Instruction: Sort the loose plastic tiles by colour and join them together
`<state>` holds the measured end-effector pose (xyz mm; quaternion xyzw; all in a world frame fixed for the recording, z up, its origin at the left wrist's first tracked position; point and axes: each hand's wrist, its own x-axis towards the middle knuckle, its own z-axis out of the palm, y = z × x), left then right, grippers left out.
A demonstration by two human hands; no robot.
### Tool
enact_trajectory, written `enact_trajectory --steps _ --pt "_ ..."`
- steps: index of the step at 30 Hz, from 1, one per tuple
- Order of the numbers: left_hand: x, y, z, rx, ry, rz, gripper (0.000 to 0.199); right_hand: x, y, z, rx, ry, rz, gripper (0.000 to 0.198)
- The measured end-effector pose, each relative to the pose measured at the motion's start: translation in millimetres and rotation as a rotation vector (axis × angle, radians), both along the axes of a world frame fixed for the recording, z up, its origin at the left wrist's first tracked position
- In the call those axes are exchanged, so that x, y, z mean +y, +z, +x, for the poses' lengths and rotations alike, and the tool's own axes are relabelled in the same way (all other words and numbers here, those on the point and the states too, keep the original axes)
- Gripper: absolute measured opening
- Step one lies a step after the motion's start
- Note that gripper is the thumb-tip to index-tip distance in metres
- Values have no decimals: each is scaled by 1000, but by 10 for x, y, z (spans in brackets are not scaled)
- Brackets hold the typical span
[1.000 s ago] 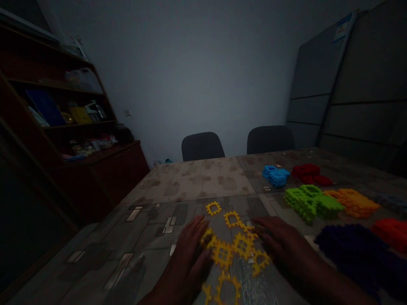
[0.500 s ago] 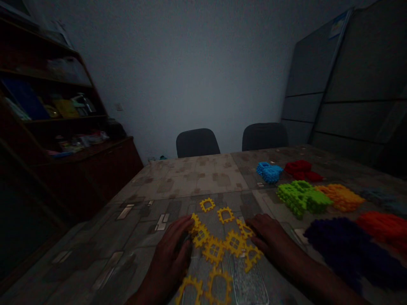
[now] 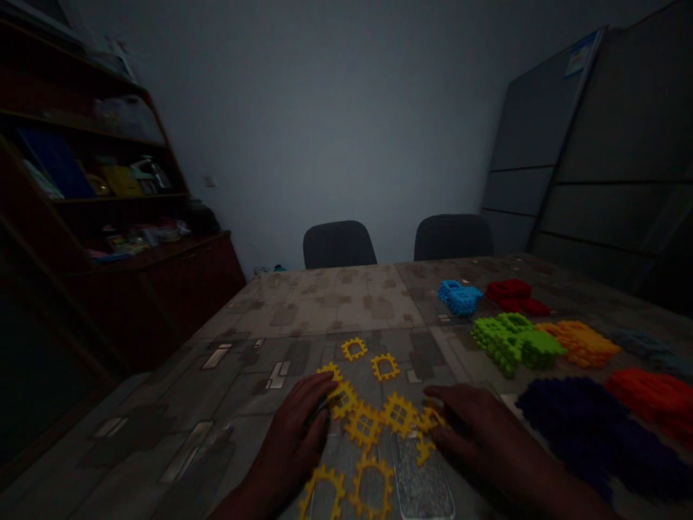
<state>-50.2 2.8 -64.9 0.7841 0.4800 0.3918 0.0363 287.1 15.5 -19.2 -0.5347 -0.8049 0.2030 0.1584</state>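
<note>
Several flat yellow toothed building pieces lie before me. My left hand (image 3: 297,430) rests beside the left of the cluster, fingers stretched out and thumb apart, with the fingertips at a yellow window piece (image 3: 343,400). My right hand (image 3: 472,427) has its thumb and index finger around a yellow toothed piece (image 3: 432,417), partly covered by the fingers. Between the hands are two more window pieces, one at the left (image 3: 364,425) and one at the right (image 3: 399,414). Open-framed yellow pieces lie nearer me (image 3: 354,485) and farther off (image 3: 385,357).
On the right of the patterned table (image 3: 325,303) stand piles of blue (image 3: 460,297), red (image 3: 512,296), green (image 3: 517,341), orange (image 3: 579,343), dark purple (image 3: 585,419) and orange-red pieces (image 3: 655,397). Two chairs (image 3: 338,245) are behind it. Shelves stand at left.
The upper right yellow piece has moved toward me with my right hand, and now sits close to the lower right piece. My left hand has barely shifted.
</note>
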Motion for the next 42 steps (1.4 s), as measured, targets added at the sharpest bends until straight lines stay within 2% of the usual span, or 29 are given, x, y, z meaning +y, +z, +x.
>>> enact_trajectory --steps 3,6,9,11,14,17,21,26,30,36,42 --pt "4 36 -1 -9 -2 0 33 26 -29 54 12 49 7 46" --pt "20 92 -40 -15 13 5 32 120 -124 166 65 236 93 37" --pt "57 135 -127 -9 66 6 33 155 -174 223 111 376 93 39" --pt "88 140 -190 -8 104 2 33 130 -149 205 116 411 88 41" --pt "123 125 -247 -6 140 -4 35 82 -69 149 99 446 64 33" --pt "127 125 -249 11 135 -2 34 84 -41 140 79 438 58 27" --pt "112 156 -227 16 107 17 34 150 -124 208 45 397 74 29" --pt "120 149 -224 19 108 24 33 154 -199 262 43 347 82 42" --pt "127 139 -226 12 111 20 32 64 -167 214 44 278 96 54" --pt "131 183 -266 -1 108 -34 34 28 -88 153 -1 313 81 48" --pt "161 313 -392 -79 137 -101 32 112 -294 177 34 333 119 47"
